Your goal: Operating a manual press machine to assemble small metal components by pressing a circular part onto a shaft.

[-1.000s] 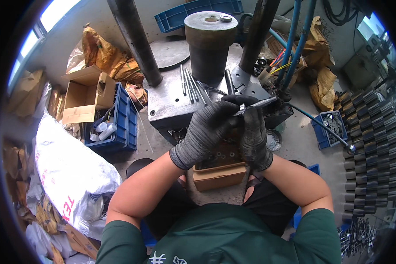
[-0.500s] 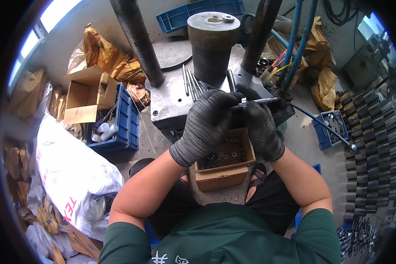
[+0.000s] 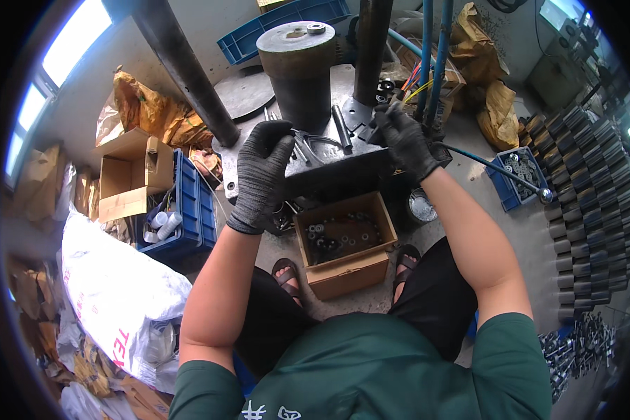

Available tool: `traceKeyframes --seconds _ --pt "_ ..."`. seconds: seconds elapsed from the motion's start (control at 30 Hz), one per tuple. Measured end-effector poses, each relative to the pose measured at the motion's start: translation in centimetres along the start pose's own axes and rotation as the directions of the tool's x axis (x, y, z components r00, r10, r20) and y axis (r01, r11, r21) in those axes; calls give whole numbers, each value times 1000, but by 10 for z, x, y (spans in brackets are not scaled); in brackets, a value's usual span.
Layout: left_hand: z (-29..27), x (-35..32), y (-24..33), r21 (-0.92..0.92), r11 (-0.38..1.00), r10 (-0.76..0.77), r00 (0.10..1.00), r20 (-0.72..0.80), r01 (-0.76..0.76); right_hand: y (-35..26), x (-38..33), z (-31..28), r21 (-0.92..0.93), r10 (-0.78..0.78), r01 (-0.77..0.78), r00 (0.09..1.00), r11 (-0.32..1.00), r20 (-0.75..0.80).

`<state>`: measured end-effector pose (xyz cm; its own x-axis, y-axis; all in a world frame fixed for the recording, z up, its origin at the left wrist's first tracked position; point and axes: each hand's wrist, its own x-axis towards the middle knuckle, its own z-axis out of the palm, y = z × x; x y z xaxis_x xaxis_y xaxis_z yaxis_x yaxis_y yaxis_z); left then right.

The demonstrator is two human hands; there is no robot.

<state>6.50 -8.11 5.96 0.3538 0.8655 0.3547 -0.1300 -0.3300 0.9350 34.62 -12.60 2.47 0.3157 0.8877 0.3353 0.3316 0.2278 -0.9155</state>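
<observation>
A steel machine bed [image 3: 232, 159] spans the space ahead of the person, carrying a thick dark metal cylinder [image 3: 297, 80] near its middle. Below it, between the feet, an open cardboard box [image 3: 348, 274] contains small rings and other loose metal parts. The gloved left hand [image 3: 261, 168] is raised at the bed's near left part, fingers loosely curled toward the thumb; the gloved right hand [image 3: 407, 143] reaches over the right part, fingers forward and bent. I cannot tell whether either grips anything. Between them a dark round bar [image 3: 341, 130] lies on the bed. Just beside the left hand, partly hidden by it, lie slim steel rods [image 3: 301, 149]. They should prove stiff, modestly heavy for their size, hardly fragile and perhaps slippery if oily; mid-length seems the balanced place to take hold. They look straight, smooth and silvery-grey. Smallest, a metal ring [image 3: 316, 28] sits atop the cylinder.
</observation>
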Motion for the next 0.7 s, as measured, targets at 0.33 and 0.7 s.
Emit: traceKeyframes --seconds 0.33,0.7 --pt "-51 23 -44 260 963 51 996 69 -67 -12 -33 -78 -448 191 23 884 894 427" --pt "-145 22 -39 725 602 172 941 291 -334 159 -362 -320 88 829 -846 486 526 -277"
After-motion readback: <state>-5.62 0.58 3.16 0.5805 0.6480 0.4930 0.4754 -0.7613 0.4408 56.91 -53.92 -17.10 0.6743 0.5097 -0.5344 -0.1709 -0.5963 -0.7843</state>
